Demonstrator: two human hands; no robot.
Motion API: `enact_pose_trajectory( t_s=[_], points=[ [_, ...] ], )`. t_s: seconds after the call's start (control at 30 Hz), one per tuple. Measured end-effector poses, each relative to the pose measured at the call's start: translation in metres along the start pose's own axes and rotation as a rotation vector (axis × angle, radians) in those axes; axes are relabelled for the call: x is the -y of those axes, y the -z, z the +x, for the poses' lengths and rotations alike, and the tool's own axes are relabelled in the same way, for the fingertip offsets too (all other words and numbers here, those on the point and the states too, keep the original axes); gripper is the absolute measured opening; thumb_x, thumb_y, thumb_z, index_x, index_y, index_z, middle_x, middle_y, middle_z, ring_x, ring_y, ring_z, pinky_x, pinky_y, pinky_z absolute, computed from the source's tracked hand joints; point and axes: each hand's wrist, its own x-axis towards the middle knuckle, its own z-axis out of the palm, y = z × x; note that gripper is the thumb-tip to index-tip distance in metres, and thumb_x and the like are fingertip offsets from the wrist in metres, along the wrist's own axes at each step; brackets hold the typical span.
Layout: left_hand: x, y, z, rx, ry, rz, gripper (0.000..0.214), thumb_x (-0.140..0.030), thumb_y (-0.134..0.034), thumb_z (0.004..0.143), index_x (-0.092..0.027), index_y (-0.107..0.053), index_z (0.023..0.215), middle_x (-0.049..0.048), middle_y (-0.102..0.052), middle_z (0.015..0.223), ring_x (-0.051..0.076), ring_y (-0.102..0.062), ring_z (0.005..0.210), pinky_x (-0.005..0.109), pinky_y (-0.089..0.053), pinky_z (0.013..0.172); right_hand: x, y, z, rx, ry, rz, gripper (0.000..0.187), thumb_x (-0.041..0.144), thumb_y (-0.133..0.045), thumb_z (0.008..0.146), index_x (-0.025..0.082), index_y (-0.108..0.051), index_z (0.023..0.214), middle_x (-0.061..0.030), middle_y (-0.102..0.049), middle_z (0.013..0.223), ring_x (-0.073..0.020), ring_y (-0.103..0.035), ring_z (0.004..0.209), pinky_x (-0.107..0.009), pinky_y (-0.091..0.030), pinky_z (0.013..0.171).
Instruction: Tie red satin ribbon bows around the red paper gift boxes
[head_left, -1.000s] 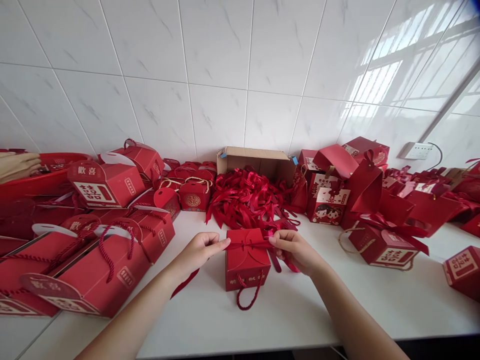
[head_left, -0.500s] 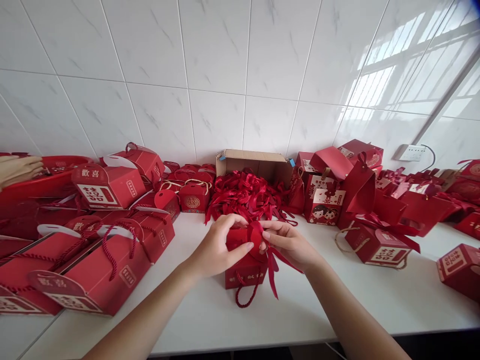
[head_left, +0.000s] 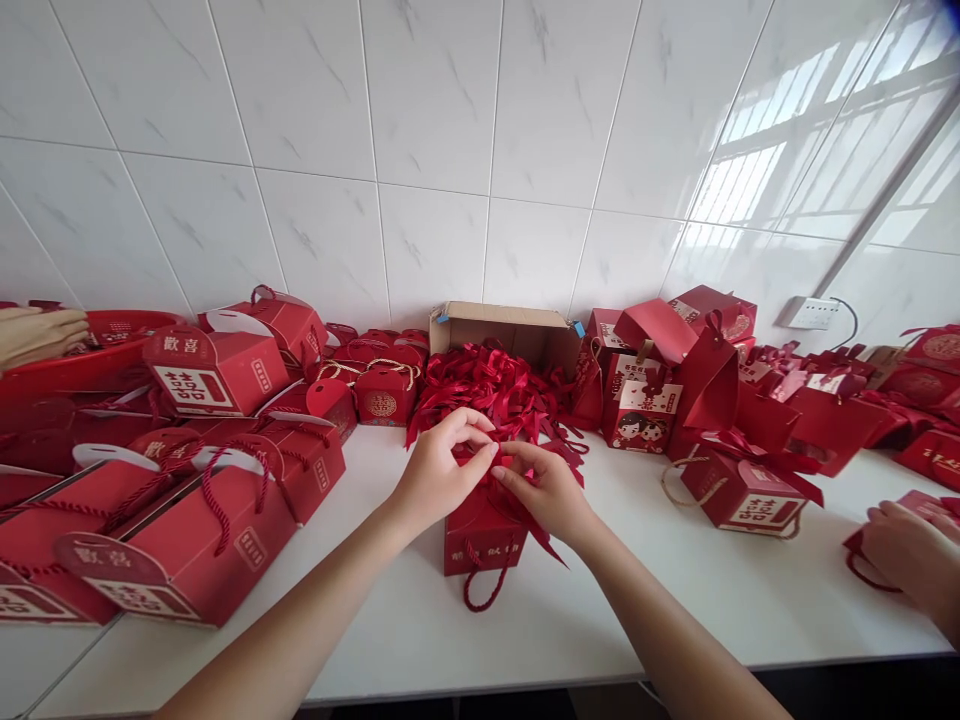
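A small red gift box [head_left: 484, 545] with a twisted rope handle [head_left: 484, 598] hanging at its front stands on the white table before me. My left hand [head_left: 450, 465] is above the box, thumb and fingers pinched together. Close against it, my right hand [head_left: 546, 490] pinches too, fingertips almost touching the left ones. Both hands grip a red satin ribbon [head_left: 541, 538], whose tail hangs down on the right of the box. The part between my fingertips is mostly hidden, as is the box's top.
Behind the box, a cardboard carton [head_left: 510, 318] spills a heap of red ribbons [head_left: 495, 385]. Red boxes [head_left: 191, 545] crowd the left; a ribboned box [head_left: 750, 495] and upright boxes [head_left: 637, 400] stand right. Other people's hands show at a red basket [head_left: 127, 325] and a box on the far right.
My hands have risen slightly and drawn closer together, with the fingertips now nearly meeting. Another person's hand has come onto the box at the far right.
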Motion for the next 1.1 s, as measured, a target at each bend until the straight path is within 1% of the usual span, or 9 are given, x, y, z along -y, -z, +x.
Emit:
enact_pose_trajectory(
  t_s=[0.13,0.23,0.4,0.5,0.6,0.73,0.9,1.0,1.1],
  points=[
    [0.006,0.008,-0.006,-0.041,-0.001,0.021,0.018,-0.035,-0.057,0.085,-0.023,-0.053,0.098,0.0024,-0.065,0.098,0.019,-0.061,0.097,0.031,-0.046,0.085,-0.003,-0.008,0.000,-0.078,0.053,-0.016,0.024,0.038,-0.057,0.085,0.017,-0.062,0.073,-0.0025,-0.059,0.076,-0.0154,-0.051,0.071,-0.028,-0.041,0.066],
    [0.024,0.016,-0.012,-0.053,0.137,0.096,0.022,-0.042,-0.058,0.082,-0.022,-0.054,0.091,0.0026,-0.061,0.096,0.021,-0.059,0.095,0.033,-0.045,0.084,-0.004,-0.009,-0.002,-0.083,0.043,0.020,0.026,0.041,-0.056,0.086,0.018,-0.062,0.075,-0.0028,-0.060,0.079,-0.0155,-0.052,0.072,-0.027,-0.042,0.066],
    [0.054,0.022,-0.023,0.123,0.361,0.040,0.038,-0.057,-0.058,0.077,-0.021,-0.050,0.079,-0.0009,-0.054,0.080,0.019,-0.054,0.078,0.031,-0.044,0.074,-0.003,-0.010,-0.005,0.018,-0.032,0.186,0.027,0.044,-0.055,0.088,0.019,-0.065,0.087,-0.0037,-0.065,0.084,-0.0163,-0.057,0.075,-0.026,-0.045,0.064],
    [0.057,0.021,-0.026,0.218,0.403,-0.047,0.044,-0.061,-0.052,0.081,-0.019,-0.049,0.070,-0.0026,-0.049,0.068,0.016,-0.051,0.067,0.028,-0.042,0.066,-0.002,-0.011,-0.005,0.077,-0.041,0.262,0.027,0.043,-0.053,0.090,0.019,-0.064,0.087,-0.0040,-0.067,0.085,-0.0165,-0.060,0.076,-0.027,-0.047,0.069],
    [0.050,0.023,-0.025,0.249,0.399,-0.086,0.044,-0.059,-0.053,0.081,-0.019,-0.047,0.064,-0.0041,-0.045,0.061,0.013,-0.048,0.060,0.026,-0.039,0.060,0.002,-0.013,-0.003,0.061,-0.086,0.233,0.027,0.042,-0.051,0.089,0.018,-0.062,0.081,-0.0045,-0.069,0.083,-0.0172,-0.061,0.075,-0.028,-0.048,0.069],
    [0.034,0.034,-0.018,0.245,0.277,-0.046,0.029,-0.045,-0.064,0.078,-0.019,-0.054,0.069,-0.0039,-0.049,0.064,0.013,-0.048,0.061,0.024,-0.039,0.058,0.007,-0.017,-0.001,-0.038,-0.141,0.075,0.020,0.033,-0.053,0.084,0.018,-0.064,0.078,-0.0044,-0.070,0.074,-0.0185,-0.063,0.070,-0.029,-0.048,0.067],
    [0.000,0.051,-0.003,0.333,0.004,0.259,0.006,-0.028,-0.062,0.079,-0.023,-0.066,0.079,0.0003,-0.066,0.083,0.018,-0.059,0.079,0.027,-0.045,0.070,0.010,-0.023,0.000,-0.091,-0.132,-0.004,0.013,0.027,-0.057,0.078,0.020,-0.068,0.079,-0.0020,-0.069,0.067,-0.0187,-0.063,0.066,-0.030,-0.047,0.067],
    [-0.024,0.055,0.010,0.439,-0.146,0.374,0.017,-0.017,-0.055,0.080,-0.027,-0.068,0.083,0.0001,-0.068,0.090,0.020,-0.060,0.086,0.027,-0.045,0.071,0.012,-0.025,0.000,-0.122,-0.097,-0.105,0.014,0.024,-0.055,0.077,0.021,-0.069,0.075,-0.0003,-0.067,0.064,-0.0162,-0.058,0.061,-0.027,-0.044,0.063],
    [-0.039,0.050,0.028,0.518,-0.277,0.438,0.028,-0.010,-0.049,0.079,-0.029,-0.069,0.082,-0.0004,-0.069,0.089,0.022,-0.058,0.093,0.028,-0.045,0.076,0.015,-0.025,-0.001,-0.102,-0.074,-0.153,0.015,0.022,-0.055,0.076,0.020,-0.065,0.066,0.0018,-0.061,0.056,-0.0140,-0.052,0.055,-0.026,-0.040,0.060]
  ],
)
